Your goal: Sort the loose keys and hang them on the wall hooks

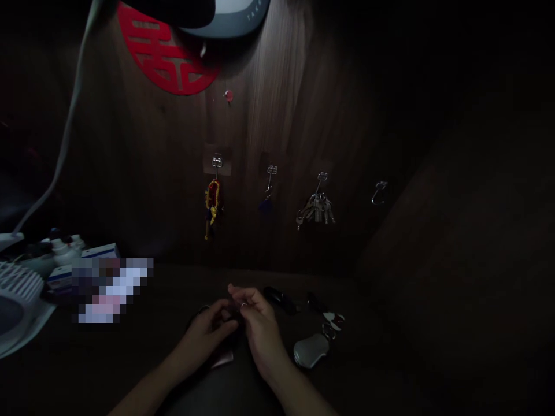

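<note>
Grip: my left hand (pixel 212 325) and right hand (pixel 260 325) pinching a dark item (pixel 235 307), unfinished, I judge; keys (pixel 319 208) hung, black fob (pixel 278 299) loose near table's (pixel 173 289) back edge.

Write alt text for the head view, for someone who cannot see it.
A person's left hand and right hand meet over a dark desk, seemingly fingering a small item too dim to identify. A grey rounded object lies to their right; behind, bunched keys hang from a hook on a wooden wall.
</note>
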`<act>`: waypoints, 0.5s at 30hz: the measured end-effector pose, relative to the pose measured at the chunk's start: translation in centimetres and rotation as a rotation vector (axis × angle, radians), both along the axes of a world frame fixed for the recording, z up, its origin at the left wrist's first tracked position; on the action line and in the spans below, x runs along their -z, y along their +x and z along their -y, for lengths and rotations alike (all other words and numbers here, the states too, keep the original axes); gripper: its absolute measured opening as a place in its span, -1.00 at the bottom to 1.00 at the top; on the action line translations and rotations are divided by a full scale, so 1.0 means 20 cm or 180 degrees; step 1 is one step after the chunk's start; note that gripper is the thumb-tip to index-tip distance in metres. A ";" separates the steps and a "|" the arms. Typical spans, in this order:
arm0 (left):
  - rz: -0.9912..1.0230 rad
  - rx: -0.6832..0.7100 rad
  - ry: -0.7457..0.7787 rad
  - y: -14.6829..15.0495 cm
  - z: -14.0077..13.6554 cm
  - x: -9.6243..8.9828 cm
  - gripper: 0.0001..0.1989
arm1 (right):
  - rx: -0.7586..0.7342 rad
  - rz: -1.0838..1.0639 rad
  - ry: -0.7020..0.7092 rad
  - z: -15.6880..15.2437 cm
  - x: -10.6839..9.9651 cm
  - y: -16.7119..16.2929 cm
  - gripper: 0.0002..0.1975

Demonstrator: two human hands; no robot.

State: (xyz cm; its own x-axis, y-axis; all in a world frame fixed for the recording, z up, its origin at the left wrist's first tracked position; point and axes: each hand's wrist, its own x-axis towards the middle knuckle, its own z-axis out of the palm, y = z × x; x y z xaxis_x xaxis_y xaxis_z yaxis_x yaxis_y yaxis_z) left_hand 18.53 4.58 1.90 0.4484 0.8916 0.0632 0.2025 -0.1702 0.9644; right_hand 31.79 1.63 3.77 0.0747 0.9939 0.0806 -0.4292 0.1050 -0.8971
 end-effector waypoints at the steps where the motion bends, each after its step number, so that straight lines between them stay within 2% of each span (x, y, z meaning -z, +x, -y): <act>1: -0.0097 0.0016 0.0064 -0.01 0.00 -0.01 -0.76 | 0.0024 0.0118 0.0041 0.00 0.00 0.01 -0.82; 3: -0.0254 0.0092 0.0154 -0.01 0.00 -0.03 -0.79 | 0.0040 0.0220 0.0048 0.00 0.01 0.02 -0.81; 6: -0.0295 0.0205 0.0063 -0.02 0.00 -0.04 -0.80 | -0.0001 -0.0077 -0.0189 -0.02 0.02 0.02 -0.83; 12: 0.0570 0.0105 -0.0621 -0.03 -0.01 -0.05 -0.77 | -0.0375 -0.1245 -0.0868 -0.03 0.02 0.03 -0.84; 15: 0.0884 -0.0059 -0.0877 -0.05 -0.02 -0.04 -0.75 | -0.0472 -0.1517 -0.1060 -0.02 0.04 0.03 -0.84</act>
